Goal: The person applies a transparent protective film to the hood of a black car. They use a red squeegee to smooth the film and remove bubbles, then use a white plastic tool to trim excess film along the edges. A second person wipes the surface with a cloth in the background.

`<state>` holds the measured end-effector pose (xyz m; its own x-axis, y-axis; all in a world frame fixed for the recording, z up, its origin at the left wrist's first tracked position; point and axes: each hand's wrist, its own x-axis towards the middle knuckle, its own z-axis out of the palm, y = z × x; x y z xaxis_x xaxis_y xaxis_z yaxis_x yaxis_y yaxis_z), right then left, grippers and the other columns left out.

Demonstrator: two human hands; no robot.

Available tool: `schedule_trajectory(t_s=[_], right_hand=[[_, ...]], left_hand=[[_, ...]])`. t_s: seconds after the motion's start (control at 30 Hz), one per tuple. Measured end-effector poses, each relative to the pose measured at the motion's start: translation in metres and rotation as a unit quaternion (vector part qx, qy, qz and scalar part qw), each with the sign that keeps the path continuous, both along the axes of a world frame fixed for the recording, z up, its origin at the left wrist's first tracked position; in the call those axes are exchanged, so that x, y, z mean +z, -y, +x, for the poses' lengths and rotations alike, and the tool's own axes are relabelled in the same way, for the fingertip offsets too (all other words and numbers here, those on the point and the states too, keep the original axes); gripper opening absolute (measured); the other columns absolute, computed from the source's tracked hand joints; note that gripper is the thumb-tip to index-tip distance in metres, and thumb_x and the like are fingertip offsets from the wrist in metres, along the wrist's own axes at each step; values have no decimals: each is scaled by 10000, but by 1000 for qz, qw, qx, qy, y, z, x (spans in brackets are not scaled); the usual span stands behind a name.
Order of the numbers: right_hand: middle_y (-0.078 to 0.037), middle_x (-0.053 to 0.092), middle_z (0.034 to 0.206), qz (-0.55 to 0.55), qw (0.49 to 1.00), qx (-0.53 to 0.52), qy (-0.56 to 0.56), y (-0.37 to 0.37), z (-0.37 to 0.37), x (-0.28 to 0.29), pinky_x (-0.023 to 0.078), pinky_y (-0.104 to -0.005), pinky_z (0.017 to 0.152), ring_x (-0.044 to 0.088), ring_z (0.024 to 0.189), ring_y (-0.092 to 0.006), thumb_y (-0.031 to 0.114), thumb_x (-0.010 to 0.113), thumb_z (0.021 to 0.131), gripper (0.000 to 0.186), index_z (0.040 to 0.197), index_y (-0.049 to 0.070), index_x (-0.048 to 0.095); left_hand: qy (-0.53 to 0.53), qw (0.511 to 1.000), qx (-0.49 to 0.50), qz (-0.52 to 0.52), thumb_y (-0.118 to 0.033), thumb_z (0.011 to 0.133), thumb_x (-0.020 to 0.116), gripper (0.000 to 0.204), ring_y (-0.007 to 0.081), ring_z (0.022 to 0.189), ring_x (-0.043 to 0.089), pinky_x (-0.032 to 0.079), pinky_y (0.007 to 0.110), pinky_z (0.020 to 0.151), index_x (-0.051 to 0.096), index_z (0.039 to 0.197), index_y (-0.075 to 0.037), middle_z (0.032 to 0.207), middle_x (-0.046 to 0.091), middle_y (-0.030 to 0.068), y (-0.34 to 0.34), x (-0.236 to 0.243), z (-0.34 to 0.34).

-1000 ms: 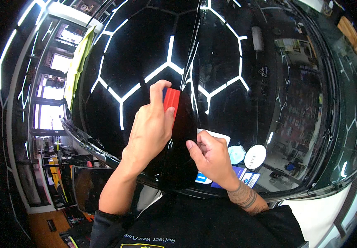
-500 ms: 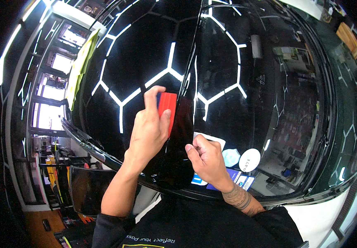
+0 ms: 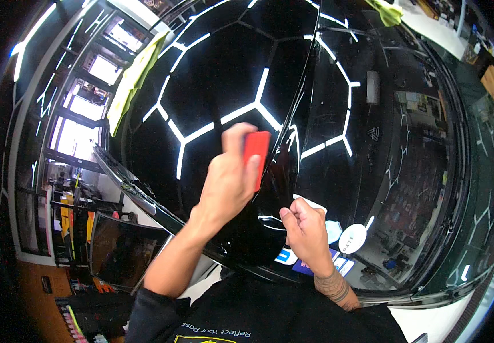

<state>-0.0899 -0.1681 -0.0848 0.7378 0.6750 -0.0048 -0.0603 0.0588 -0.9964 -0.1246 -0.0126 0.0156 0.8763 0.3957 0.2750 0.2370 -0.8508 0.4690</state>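
My left hand (image 3: 227, 186) grips a flat red squeegee (image 3: 257, 150), its thumb on the near face and its fingers behind, blurred. The squeegee stands on edge beside the raised fold of a glossy black film (image 3: 282, 182). To the right, my right hand (image 3: 310, 235) is closed in a pinch at the film's lower part; the exact pinched edge is partly hidden by the fingers. Under both hands lies a shiny black car panel (image 3: 224, 80), with dark glass (image 3: 338, 183) on the right side.
A white oval sticker (image 3: 353, 238) and a purple card (image 3: 315, 264) sit on the glass near my right wrist. Yellow-green cloths lie at the left edge (image 3: 130, 91) and far right (image 3: 386, 12). A dark screen-like panel (image 3: 124, 251) stands lower left.
The view has shifted, so the car and both hands appear farther right. A curled, bright lower edge of the film now shows beside my right hand. Both hands keep their holds.
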Motion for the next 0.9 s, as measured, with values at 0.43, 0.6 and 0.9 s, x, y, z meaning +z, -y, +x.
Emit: schedule_trajectory(t_s=[0.43, 0.6, 0.9], right_hand=[[-73, 457, 487, -17, 999, 25, -46, 3, -3, 1, 316, -296, 407, 399, 427, -107, 68, 623, 890, 272, 687, 8, 453], [-79, 492, 495, 0, 1000, 22, 0, 3, -3, 2, 335, -291, 396, 472, 398, -139, 71, 614, 901, 268, 694, -2, 461], [-10, 488, 496, 21, 998, 2, 67, -3, 2, -8, 366, -238, 362, 526, 389, -79, 103, 578, 941, 281, 696, 4, 481]], left_hand=[[-141, 989, -49, 17, 2, 874, 526, 394, 478, 712, 612, 470, 547, 608, 352, 1225, -41, 719, 604, 282, -11, 0, 45], [-158, 986, -54, 4, 5, 858, 534, 401, 476, 742, 617, 473, 559, 641, 359, 1212, -64, 723, 604, 287, -18, -4, 51], [-15, 999, -6, -37, -4, 883, 541, 455, 456, 734, 629, 469, 500, 653, 351, 1293, -49, 764, 618, 254, -12, -6, 34]])
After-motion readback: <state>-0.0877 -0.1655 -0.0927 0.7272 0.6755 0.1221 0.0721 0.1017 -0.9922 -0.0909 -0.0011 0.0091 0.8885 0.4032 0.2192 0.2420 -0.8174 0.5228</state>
